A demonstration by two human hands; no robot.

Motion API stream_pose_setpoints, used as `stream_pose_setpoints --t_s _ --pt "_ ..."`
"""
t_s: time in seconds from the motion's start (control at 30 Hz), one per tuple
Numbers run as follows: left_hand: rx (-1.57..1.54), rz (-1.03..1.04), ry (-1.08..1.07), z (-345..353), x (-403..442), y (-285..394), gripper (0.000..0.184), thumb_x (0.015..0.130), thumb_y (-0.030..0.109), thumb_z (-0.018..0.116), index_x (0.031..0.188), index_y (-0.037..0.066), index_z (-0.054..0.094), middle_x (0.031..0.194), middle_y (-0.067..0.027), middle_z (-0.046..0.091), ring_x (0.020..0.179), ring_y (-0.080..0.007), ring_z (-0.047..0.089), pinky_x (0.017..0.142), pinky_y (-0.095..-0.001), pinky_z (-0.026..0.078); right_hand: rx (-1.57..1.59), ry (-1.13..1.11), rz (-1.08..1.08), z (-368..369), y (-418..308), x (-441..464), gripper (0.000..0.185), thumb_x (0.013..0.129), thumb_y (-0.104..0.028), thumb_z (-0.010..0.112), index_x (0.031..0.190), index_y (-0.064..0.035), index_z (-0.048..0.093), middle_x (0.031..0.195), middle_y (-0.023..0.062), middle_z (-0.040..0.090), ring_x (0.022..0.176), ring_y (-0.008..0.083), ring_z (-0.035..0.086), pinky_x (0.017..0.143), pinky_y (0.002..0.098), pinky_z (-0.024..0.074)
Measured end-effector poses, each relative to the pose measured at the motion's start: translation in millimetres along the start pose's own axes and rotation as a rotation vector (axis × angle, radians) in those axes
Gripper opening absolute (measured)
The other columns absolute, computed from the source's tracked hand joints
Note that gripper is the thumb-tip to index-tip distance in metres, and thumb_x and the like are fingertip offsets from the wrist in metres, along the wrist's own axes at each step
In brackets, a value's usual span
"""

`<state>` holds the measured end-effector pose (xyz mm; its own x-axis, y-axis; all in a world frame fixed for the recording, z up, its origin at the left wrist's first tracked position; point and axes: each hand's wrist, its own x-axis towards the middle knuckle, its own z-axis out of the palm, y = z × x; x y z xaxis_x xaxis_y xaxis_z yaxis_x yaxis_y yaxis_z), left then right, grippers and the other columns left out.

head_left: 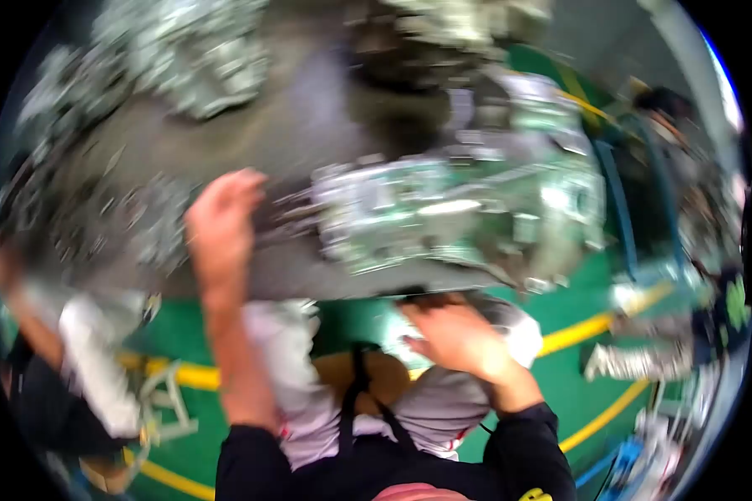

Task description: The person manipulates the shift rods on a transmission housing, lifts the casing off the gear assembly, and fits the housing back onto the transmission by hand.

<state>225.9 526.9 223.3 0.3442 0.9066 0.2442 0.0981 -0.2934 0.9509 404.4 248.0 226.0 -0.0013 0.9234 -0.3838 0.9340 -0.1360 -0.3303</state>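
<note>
My left hand (226,209) is over the dark table (292,125), its fingers curled together and blurred; what they hold, if anything, cannot be made out. My right hand (455,330) is at the table's front edge above my knee, and a dark thing shows by its fingertips, too smeared to name. Between and beyond the hands, a group of shiny metal parts (393,200) in clear wrapping lies along the table's right side. Small loose metal pieces (150,213) are scattered left of my left hand.
Piles of metallic parts (192,58) stand at the back left and back right. A co-worker (67,392) sits at the left, one hand near the table. Other people are at the far right, near a blue frame (618,200). Yellow lines cross the green floor.
</note>
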Motion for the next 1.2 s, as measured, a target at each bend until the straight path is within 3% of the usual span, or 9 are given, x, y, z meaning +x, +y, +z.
stream_pose_setpoints --t_s 0.17,0.27,0.33,0.43,0.6,0.77,1.0,1.1,1.2 --pt "0.014 0.044 -0.005 -12.1 3.4 -14.9 0.026 0.105 0.021 0.061 0.108 -0.001 0.075 0.098 -0.0036 0.071 0.086 -0.0111 0.064 0.083 -0.0257 0.051 -0.041 -0.050 0.018 15.2 -2.5 9.4 0.063 0.093 -0.035 0.066 0.146 -0.0056 0.049 0.095 0.0172 0.072 0.090 0.0362 0.070 0.094 0.0498 0.0504" --pt "-0.078 0.098 0.081 -5.1 4.2 -25.4 0.027 0.105 0.020 0.061 0.090 -0.001 0.069 0.084 0.0010 0.063 0.075 -0.0065 0.054 0.070 -0.0219 0.045 -0.012 0.006 -0.040 19.9 -8.3 16.1 0.054 0.091 -0.032 0.067 0.134 -0.0028 0.055 0.088 0.0182 0.072 0.092 0.0385 0.071 0.091 0.0523 0.0515" --pt "0.100 0.084 0.066 -14.2 4.3 -24.7 0.039 0.107 0.023 0.059 0.074 0.003 0.052 0.071 0.0055 0.043 0.067 -0.0047 0.037 0.058 -0.0244 0.030 0.046 0.005 -0.075 20.6 -11.3 21.6 0.054 0.091 -0.032 0.067 0.133 -0.0009 0.056 0.089 0.0188 0.072 0.095 0.0406 0.069 0.093 0.0534 0.0497" --pt "0.004 0.075 0.178 -2.0 -5.4 -1.1 0.045 0.108 0.033 0.056 0.074 0.008 0.041 0.072 0.0075 0.027 0.066 -0.0056 0.024 0.056 -0.0290 0.019 0.008 0.065 -0.103 33.5 -12.3 27.8 0.053 0.090 -0.030 0.067 0.132 -0.0003 0.056 0.090 0.0190 0.072 0.095 0.0408 0.068 0.093 0.0538 0.0489" --pt "-0.009 0.134 0.141 -3.7 0.7 -25.2 0.038 0.111 0.031 0.049 0.083 0.006 0.051 0.074 0.0060 0.030 0.067 -0.0069 0.026 0.059 -0.0277 0.023 0.058 0.018 -0.095 33.2 -15.4 35.2 0.052 0.089 -0.030 0.068 0.131 0.0000 0.057 0.094 0.0199 0.072 0.097 0.0410 0.068 0.094 0.0534 0.0482" --pt "-0.074 0.222 0.296 4.9 3.5 -31.1 0.024 0.111 0.019 0.046 0.118 0.000 0.058 0.093 -0.0028 0.053 0.089 -0.0137 0.052 0.081 -0.0263 0.044 0.073 0.030 -0.064 31.6 -13.0 40.2 0.053 0.088 -0.031 0.068 0.131 -0.0013 0.058 0.101 0.0212 0.072 0.102 0.0423 0.067 0.096 0.0538 0.0489" --pt "0.087 0.235 0.129 -2.7 0.7 -14.4 0.018 0.107 0.012 0.053 0.105 -0.002 0.063 0.105 -0.0065 0.063 0.101 -0.0163 0.058 0.090 -0.0292 0.046 0.045 0.062 -0.097 34.8 -11.2 42.9 0.051 0.089 -0.032 0.067 0.129 -0.0008 0.059 0.104 0.0210 0.072 0.104 0.0425 0.067 0.096 0.0527 0.0502" --pt "0.176 0.324 0.090 -1.8 -1.6 -12.2 0.029 0.108 0.018 0.054 0.089 -0.003 0.063 0.091 -0.0044 0.061 0.084 -0.0128 0.055 0.078 -0.0269 0.045 0.067 0.041 -0.082 23.8 -11.6 41.5 0.049 0.089 -0.032 0.067 0.125 0.0004 0.060 0.102 0.0213 0.072 0.102 0.0424 0.067 0.093 0.0512 0.0517" --pt "0.185 0.132 0.134 -2.2 -2.8 -8.4 0.042 0.108 0.027 0.055 0.076 -0.001 0.058 0.071 0.0014 0.050 0.064 -0.0057 0.036 0.058 -0.0278 0.031 0.096 0.175 -0.139 18.1 -10.1 35.9 0.038 0.089 -0.030 0.065 0.110 0.0015 0.065 0.087 0.0221 0.071 0.088 0.0431 0.070 0.084 0.0518 0.0543"
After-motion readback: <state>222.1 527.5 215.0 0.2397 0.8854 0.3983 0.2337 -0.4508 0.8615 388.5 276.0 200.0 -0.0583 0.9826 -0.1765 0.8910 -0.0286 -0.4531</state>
